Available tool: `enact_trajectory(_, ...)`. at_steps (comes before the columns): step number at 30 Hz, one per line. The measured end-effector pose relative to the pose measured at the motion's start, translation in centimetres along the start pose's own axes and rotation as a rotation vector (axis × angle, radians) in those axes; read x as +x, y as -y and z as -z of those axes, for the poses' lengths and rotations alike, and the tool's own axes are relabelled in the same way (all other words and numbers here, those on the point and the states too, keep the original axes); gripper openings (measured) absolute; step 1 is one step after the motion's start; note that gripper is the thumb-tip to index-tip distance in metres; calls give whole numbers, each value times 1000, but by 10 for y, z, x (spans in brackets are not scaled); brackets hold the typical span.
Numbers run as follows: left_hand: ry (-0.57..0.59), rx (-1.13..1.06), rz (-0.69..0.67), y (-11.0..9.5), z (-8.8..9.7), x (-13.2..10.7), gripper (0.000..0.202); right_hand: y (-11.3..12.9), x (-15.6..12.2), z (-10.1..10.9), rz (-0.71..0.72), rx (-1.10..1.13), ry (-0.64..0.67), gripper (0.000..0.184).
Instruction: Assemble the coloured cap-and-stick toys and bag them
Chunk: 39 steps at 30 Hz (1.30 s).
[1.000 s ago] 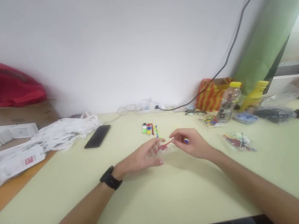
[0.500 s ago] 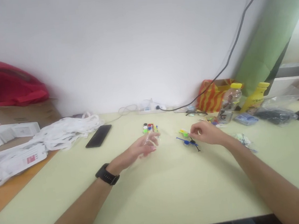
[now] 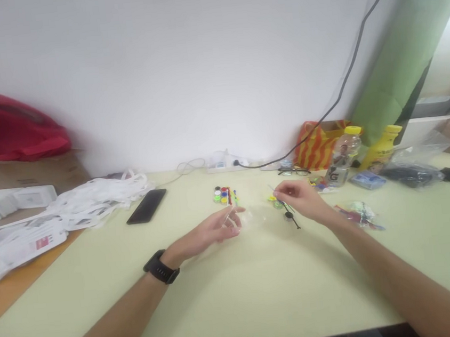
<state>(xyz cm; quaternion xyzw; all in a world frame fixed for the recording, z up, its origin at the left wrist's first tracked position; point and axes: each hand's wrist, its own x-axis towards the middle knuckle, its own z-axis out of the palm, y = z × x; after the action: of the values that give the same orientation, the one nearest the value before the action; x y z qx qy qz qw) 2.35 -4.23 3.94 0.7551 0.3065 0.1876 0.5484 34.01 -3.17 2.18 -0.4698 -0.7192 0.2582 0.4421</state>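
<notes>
My left hand [image 3: 217, 229] has its fingers curled around a thin clear plastic bag [image 3: 252, 219], which spreads out to the right of the fingertips. Pinched between the fingertips of my right hand [image 3: 302, 198] is a thin stick-like piece, partly hidden by the fingers. Below that hand, a black disc with a black stick [image 3: 289, 216] lies on the table. Yellow and green pieces [image 3: 274, 202] sit just left of the right fingertips. Beyond my left hand, small coloured discs [image 3: 223, 194] are grouped beside a few upright-lying sticks [image 3: 230, 195].
A black phone [image 3: 147, 206] lies left, near white straps [image 3: 103, 200]. At right are a bag of coloured pieces [image 3: 360, 215], a clear bottle [image 3: 342, 159], a yellow bottle [image 3: 383, 149], glasses [image 3: 293, 171] and a striped bag [image 3: 313, 146]. A power strip [image 3: 222, 161] stands against the wall.
The blue disc-and-stick piece is gone from its place beside the black one. My right hand has shifted slightly left. The left hand has lowered a little, and the clear bag shows more beside it.
</notes>
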Motion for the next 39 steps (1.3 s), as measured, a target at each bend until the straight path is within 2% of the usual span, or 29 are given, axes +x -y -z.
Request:
enact_trajectory(3,-9,-14,9,-1,0,-1,61,9,0,6,-43,314,-117,28)
enact_trajectory(5,-14,-10,5,-1,0,-1,60,14,-1,4,-64,429,-149,33)
enact_trajectory(12,4,-4,-14,1,-5,1,61,30,-10,-19,-150,578,-85,39)
enact_trajectory(17,13,-37,-13,3,-7,1,62,41,-16,-37,-134,567,-43,37)
enact_trajectory(20,21,-52,-16,3,-7,1,62,44,-17,-41,-117,541,-25,35)
enact_trajectory(25,10,-26,-12,2,-6,2,63,43,-16,-30,-98,603,-176,34)
enact_trajectory(27,1,-11,-5,1,-6,2,62,44,-16,-28,-106,616,-197,34)
enact_trajectory(35,-1,-39,-6,0,-8,1,63,52,-19,-39,-150,439,61,33)
enact_trajectory(39,4,-60,-24,1,-8,2,60,47,-18,-37,-100,239,68,29)
